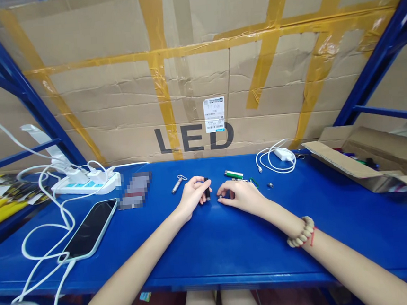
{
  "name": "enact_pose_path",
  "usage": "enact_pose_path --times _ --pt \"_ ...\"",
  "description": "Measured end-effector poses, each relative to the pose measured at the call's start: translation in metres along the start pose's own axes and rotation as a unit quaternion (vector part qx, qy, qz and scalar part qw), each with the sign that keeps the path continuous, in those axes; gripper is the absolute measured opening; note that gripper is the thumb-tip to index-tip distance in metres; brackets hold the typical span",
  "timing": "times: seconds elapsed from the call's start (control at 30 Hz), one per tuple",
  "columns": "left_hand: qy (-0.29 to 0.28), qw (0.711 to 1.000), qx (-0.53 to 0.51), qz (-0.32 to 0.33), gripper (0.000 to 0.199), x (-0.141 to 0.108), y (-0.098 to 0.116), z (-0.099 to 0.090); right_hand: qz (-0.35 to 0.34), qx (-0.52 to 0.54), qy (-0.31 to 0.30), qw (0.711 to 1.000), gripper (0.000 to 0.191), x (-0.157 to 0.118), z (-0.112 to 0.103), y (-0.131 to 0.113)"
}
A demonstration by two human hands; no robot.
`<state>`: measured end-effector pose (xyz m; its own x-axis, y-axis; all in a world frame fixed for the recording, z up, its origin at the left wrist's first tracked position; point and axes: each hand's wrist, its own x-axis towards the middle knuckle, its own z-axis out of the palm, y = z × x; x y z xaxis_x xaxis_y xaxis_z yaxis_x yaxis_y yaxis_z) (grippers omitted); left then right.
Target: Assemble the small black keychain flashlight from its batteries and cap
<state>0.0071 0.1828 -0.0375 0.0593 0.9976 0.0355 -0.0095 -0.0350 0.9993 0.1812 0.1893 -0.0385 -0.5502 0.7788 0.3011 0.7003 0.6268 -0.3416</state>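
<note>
left hand (193,194) closes on a black tube (207,190); right hand (245,196) lightly pinches a tiny metal part (220,197), which could slip.

The left hand (195,194) holds a black tube (207,190) upright. Just right of it, the right hand (241,195) pinches a small metal piece (220,197). A metal tube (178,185) lies left of the left hand; a green tube (233,174) lies beyond the right. Far right are a charger (284,154) and an open box (368,157); at left, a phone (91,230) and a power strip (88,184).
</note>
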Motion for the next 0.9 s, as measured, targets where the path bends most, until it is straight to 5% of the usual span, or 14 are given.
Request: enact_pose_path --times 0.67,0.9 --pt "-0.006 1.000 0.016 0.006 0.027 0.0004 -0.0009 -0.0008 0.007 0.012 0.018 1.000 0.009 -0.0007 -0.0004 -0.0021" --pt "-0.020 0.999 0.038 0.030 0.036 0.0003 -0.0015 -0.0017 0.050 0.085 0.081 0.992 0.009 0.0009 -0.0004 0.0026"
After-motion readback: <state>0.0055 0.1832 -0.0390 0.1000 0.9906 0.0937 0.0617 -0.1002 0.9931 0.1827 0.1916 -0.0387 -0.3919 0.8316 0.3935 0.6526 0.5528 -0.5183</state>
